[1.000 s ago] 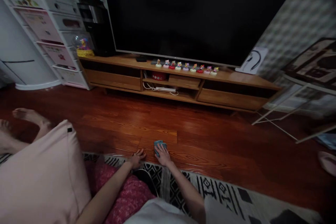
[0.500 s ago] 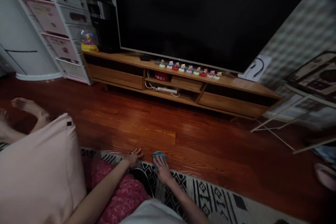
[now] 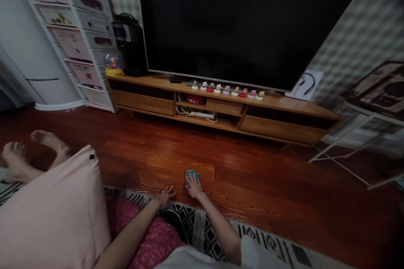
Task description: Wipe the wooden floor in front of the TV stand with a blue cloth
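Observation:
My right hand (image 3: 194,187) lies over a small blue cloth (image 3: 192,173), pressing it on the wooden floor just beyond the rug's edge. The cloth's far edge shows past my fingertips; the rest is hidden under the palm. To its left, my left hand (image 3: 165,197) rests palm down with fingers spread, at the border of rug and floor. It holds nothing and is apart from the cloth.
A patterned rug (image 3: 274,241) runs under my legs. A pink cushion (image 3: 53,214) is at the left, with another person's bare feet (image 3: 15,159) beyond it. Ahead stand a wooden TV cabinet (image 3: 142,101) and a rack with thin legs (image 3: 341,168).
My right hand has slid forward with the blue cloth, off the rug's edge onto the floor. My left hand stays on its spot. The camera view has tilted up slightly.

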Demonstrator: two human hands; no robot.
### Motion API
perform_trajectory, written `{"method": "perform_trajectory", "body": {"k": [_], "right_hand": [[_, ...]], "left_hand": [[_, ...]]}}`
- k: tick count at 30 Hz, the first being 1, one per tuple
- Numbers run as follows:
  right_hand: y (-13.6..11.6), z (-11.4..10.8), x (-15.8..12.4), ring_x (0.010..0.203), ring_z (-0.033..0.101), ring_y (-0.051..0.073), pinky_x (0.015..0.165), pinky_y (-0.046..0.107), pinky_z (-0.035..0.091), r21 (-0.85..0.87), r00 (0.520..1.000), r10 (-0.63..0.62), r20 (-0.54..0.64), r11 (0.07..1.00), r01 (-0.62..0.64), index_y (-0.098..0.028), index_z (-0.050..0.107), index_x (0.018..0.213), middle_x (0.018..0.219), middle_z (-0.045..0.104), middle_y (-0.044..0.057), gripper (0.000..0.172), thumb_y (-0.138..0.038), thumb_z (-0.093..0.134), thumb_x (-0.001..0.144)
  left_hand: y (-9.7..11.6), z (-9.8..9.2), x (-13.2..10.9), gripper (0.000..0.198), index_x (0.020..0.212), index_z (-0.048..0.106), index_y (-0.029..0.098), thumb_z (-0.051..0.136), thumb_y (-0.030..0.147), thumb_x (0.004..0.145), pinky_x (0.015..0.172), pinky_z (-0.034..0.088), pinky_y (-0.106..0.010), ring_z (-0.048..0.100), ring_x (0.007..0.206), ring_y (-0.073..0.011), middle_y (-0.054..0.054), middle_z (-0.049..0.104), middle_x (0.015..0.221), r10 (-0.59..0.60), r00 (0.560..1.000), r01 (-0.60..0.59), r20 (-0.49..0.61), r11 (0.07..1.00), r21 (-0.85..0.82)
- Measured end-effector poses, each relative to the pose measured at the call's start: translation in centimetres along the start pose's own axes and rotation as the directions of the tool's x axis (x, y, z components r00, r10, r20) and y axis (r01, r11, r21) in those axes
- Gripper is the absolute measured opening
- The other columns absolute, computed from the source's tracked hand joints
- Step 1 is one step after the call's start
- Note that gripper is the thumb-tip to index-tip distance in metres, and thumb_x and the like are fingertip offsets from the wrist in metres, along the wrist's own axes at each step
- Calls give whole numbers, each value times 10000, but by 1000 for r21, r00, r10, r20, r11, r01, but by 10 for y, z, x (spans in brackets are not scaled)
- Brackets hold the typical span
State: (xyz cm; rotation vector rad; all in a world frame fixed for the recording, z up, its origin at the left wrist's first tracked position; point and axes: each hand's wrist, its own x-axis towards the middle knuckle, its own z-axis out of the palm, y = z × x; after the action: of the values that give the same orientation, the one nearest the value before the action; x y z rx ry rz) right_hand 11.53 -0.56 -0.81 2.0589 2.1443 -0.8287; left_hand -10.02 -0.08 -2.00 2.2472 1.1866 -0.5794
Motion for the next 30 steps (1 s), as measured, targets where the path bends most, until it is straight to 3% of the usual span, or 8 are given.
{"method": "perform_trajectory", "body": {"k": [4, 7, 9, 12, 17, 20, 24, 30], "right_hand": [[23, 41, -40, 1545, 123, 236, 1228, 467, 177, -39, 999, -52, 15, 998, 53, -303, 285, 1582, 1672, 153, 9, 661, -294, 442, 940], [39, 77, -73, 1548, 89, 234, 1236, 467, 162, -43, 998, -51, 21, 998, 52, -309, 244, 1593, 1673, 119, -15, 727, -251, 454, 900], [41, 89, -86, 1549, 62, 226, 1244, 460, 134, -30, 999, -36, 6, 999, 36, -318, 205, 1600, 1674, 91, -35, 739, -250, 439, 903], [32, 81, -78, 1551, 41, 232, 1248, 451, 111, -2, 999, 1, -45, 1000, -1, -302, 217, 1601, 1677, 82, -27, 673, -325, 397, 953], [10, 30, -25, 1553, 36, 228, 1247, 436, 88, 20, 994, 32, -108, 999, -31, -246, 217, 1604, 1683, 66, 8, 660, -342, 394, 975], [4, 13, -6, 1553, 52, 224, 1243, 439, 103, 22, 994, 32, -102, 999, -30, -249, 223, 1601, 1685, 76, 16, 652, -344, 402, 982], [16, 34, -17, 1549, 95, 236, 1239, 450, 136, -11, 996, -31, -82, 999, 31, -252, 268, 1590, 1678, 138, 33, 641, -330, 420, 972], [46, 93, -76, 1547, 99, 247, 1248, 452, 152, -18, 997, -60, -40, 998, 59, -296, 270, 1588, 1668, 157, -13, 673, -297, 441, 938]], "left_hand": [[3, -2, -3, 786, 1564, 309, 320, 568, 263, 824, 1178, 220, -640, 111, 1534, -322, -74, 82, 1682, -11, 1000, 11, -2, 1000, -17], [3, -2, -4, 789, 1562, 320, 310, 570, 266, 815, 1184, 216, -629, 113, 1534, -322, -72, 80, 1682, -4, 1000, 3, -11, 1000, -29], [2, -2, -4, 783, 1560, 329, 304, 570, 281, 816, 1184, 211, -631, 115, 1533, -327, -75, 85, 1682, -5, 1000, 4, -16, 1000, -30], [0, 0, -3, 779, 1561, 321, 326, 573, 327, 824, 1174, 213, -648, 121, 1531, -338, -64, 84, 1683, -2, 1000, 2, -19, 1000, -25], [0, -1, -2, 787, 1568, 295, 334, 561, 345, 828, 1161, 228, -663, 112, 1533, -343, -62, 62, 1684, 5, 1000, -5, -5, 1000, 18], [0, -1, -1, 799, 1571, 295, 318, 565, 305, 819, 1170, 212, -654, 100, 1534, -336, -74, 64, 1684, -10, 1000, 10, 0, 1000, 22], [0, 0, 0, 802, 1565, 307, 325, 556, 273, 805, 1165, 217, -664, 118, 1532, -337, -68, 84, 1681, -14, 1000, 14, -11, 1000, 21], [1, -1, -2, 764, 1559, 327, 321, 555, 334, 830, 1157, 232, -674, 148, 1526, -361, -67, 87, 1679, 4, 1000, -4, -21, 1000, 2]]}}
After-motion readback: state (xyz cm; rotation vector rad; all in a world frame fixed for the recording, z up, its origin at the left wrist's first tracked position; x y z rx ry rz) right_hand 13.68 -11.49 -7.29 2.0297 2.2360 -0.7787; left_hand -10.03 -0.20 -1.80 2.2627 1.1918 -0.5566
